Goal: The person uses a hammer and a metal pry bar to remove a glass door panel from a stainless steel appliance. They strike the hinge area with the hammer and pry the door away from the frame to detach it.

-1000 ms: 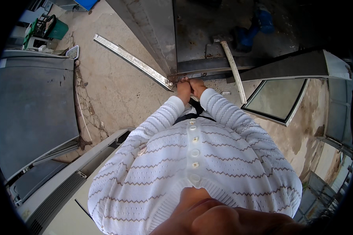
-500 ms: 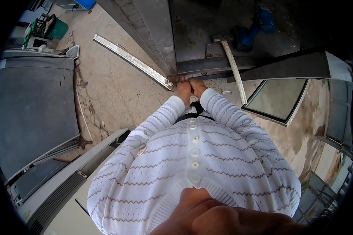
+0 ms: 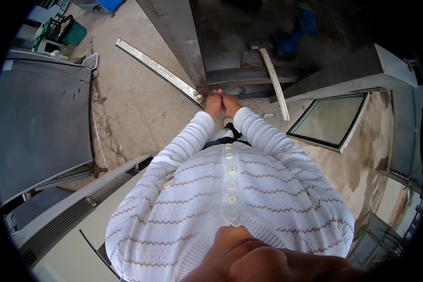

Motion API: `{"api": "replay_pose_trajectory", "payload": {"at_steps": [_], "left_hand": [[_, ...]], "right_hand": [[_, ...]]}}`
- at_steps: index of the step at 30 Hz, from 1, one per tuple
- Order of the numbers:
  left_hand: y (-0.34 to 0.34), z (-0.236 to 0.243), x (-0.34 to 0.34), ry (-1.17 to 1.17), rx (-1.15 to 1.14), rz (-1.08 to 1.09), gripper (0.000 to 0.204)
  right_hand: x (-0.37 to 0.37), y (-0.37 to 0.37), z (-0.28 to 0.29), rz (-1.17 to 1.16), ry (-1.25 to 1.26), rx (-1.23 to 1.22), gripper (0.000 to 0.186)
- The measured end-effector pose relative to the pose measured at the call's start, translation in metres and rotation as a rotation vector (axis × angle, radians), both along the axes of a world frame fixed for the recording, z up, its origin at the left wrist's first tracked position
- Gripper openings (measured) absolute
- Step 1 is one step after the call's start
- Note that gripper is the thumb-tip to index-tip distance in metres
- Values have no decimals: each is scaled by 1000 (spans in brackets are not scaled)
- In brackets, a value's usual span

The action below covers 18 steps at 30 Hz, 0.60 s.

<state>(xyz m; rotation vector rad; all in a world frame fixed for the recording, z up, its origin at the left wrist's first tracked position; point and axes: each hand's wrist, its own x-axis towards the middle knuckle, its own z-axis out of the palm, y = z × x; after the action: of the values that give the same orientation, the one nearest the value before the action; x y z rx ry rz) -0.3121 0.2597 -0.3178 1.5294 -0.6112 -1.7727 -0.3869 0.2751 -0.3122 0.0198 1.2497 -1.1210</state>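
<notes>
My left hand [image 3: 214, 104] and my right hand [image 3: 229, 104] are side by side, almost touching, at the front lower edge of a dark metal cabinet [image 3: 282, 77]. The fingers of both look curled in together; anything between them is too small or hidden. Just left of my left hand is the near end of a silver metal bar [image 3: 157, 70], which slants away to the far left. To the right of my hands, a hammer [image 3: 273, 80] lies across the cabinet's edge, its pale wooden handle pointing toward me.
Inside the cabinet is a blue power tool [image 3: 289, 42]. A black-framed glass panel [image 3: 331, 120] lies at the right. On the left stands a large grey metal box [image 3: 42, 122], with a green bucket [image 3: 74, 34] beyond it. A pale appliance casing [image 3: 75, 207] is at the near left.
My hands have shifted slightly left and drawn closer together, with the fingers turned more forward. My view has moved a little; the bar and hammer appear to lie as before.
</notes>
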Motion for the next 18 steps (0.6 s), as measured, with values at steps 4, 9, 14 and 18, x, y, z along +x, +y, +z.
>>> {"api": "replay_pose_trajectory", "payload": {"at_steps": [4, 9, 14, 18], "left_hand": [[3, -6, -1, 15, 15, -7, 35], [13, 9, -6, -135, 10, -23, 37], [14, 3, -9, -214, -56, -43, 39], [8, 7, -2, -12, 83, -30, 39]], "right_hand": [[-2, -2, -21, -21, -84, -14, 22], [-9, -2, -17, 75, -7, 95, 20], [-11, -5, -16, 42, -75, 145, 19], [-10, -6, -6, 97, 54, 141, 18]]}}
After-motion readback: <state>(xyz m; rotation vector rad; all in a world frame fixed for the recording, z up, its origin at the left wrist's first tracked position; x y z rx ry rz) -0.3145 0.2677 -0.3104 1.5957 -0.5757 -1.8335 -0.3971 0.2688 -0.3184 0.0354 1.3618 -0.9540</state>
